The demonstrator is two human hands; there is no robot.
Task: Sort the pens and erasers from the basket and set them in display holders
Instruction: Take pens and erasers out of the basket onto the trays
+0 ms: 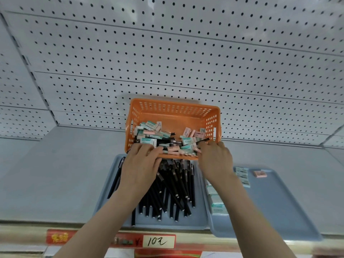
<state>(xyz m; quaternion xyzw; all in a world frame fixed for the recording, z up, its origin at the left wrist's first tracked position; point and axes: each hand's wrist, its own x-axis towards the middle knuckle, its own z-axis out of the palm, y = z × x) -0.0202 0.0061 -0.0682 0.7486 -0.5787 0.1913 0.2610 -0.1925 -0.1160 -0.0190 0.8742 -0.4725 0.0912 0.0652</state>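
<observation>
An orange basket (173, 108) stands at the back of the shelf, holding several green and pink erasers (149, 141) mixed with black pens. My left hand (141, 164) reaches over its near rim, fingers lying on the contents. My right hand (214, 157) pinches a black pen (203, 140) at the basket's right side. In front, a blue tray (201, 207) holds a pile of several black pens (173, 189). A second blue tray (279, 202) to the right holds green erasers (216, 202) in a row and one pink eraser (259, 173).
A white pegboard wall (167, 62) rises behind the grey shelf (55, 174). The shelf's front edge carries a red price strip with a handwritten label (158, 241). A white printed label (243, 176) lies in the right tray.
</observation>
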